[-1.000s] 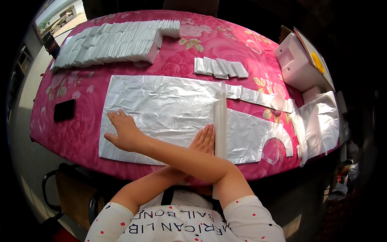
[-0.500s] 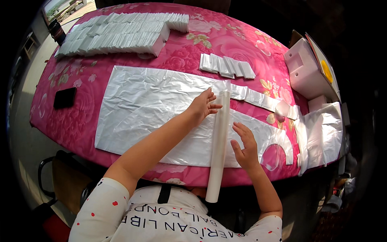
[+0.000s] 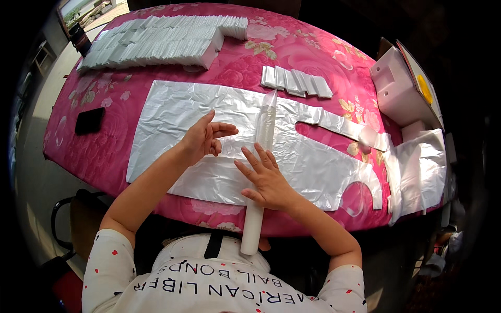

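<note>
A sheet of thin silvery-white plastic film (image 3: 164,117) lies flat and wrinkled, with an apron-like outline and narrow strips at its right end. Across it lies a long pale tube (image 3: 253,224), its near end jutting past the table edge toward me. My right hand (image 3: 269,183) is spread flat over the tube's middle, apparently touching it, and hides part of it. To the tube's left, my left hand (image 3: 204,140) hovers above the film with fingers apart, holding nothing.
Large rows of folded white packets (image 3: 151,44) cover the far left. A short row of packets (image 3: 296,82) lies beyond the film. A film pile (image 3: 417,172) and white foam box (image 3: 383,83) stand right. A black phone (image 3: 90,121) lies left on the pink tablecloth (image 3: 68,151).
The tube has moved left across the film. My right hand has come from beside it to over it, and my left hand has drawn left, away from its far part.
</note>
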`<action>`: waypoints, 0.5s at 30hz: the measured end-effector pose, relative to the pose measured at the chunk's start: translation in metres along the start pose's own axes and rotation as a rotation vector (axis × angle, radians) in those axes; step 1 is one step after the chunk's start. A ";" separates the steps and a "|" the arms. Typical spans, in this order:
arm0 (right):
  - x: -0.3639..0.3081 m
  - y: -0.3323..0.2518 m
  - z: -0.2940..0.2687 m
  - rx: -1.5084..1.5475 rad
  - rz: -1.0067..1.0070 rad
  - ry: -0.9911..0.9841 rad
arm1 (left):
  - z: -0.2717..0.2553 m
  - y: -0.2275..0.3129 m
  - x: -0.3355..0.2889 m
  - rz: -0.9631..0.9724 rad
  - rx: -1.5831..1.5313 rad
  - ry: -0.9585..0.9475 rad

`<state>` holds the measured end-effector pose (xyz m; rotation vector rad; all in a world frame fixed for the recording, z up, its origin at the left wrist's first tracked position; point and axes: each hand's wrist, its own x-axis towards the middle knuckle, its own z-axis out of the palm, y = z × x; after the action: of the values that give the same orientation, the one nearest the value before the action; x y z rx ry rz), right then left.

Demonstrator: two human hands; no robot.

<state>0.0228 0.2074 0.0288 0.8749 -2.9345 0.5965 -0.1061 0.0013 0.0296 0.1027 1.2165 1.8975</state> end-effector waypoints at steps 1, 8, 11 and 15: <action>0.019 -0.017 0.003 0.066 -0.094 -0.084 | -0.012 0.003 -0.021 0.004 -0.007 0.018; 0.077 -0.076 -0.007 0.442 -0.417 -0.056 | -0.082 0.004 -0.162 0.111 -0.058 0.254; 0.090 -0.056 -0.001 0.427 -0.281 0.031 | -0.101 -0.010 -0.212 0.168 0.036 0.380; 0.119 -0.042 0.022 0.183 -0.279 0.016 | -0.102 -0.022 -0.237 0.173 0.105 0.443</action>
<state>-0.0525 0.1044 0.0383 1.2618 -2.7040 0.8534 0.0075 -0.2308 0.0432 -0.1722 1.6481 2.0730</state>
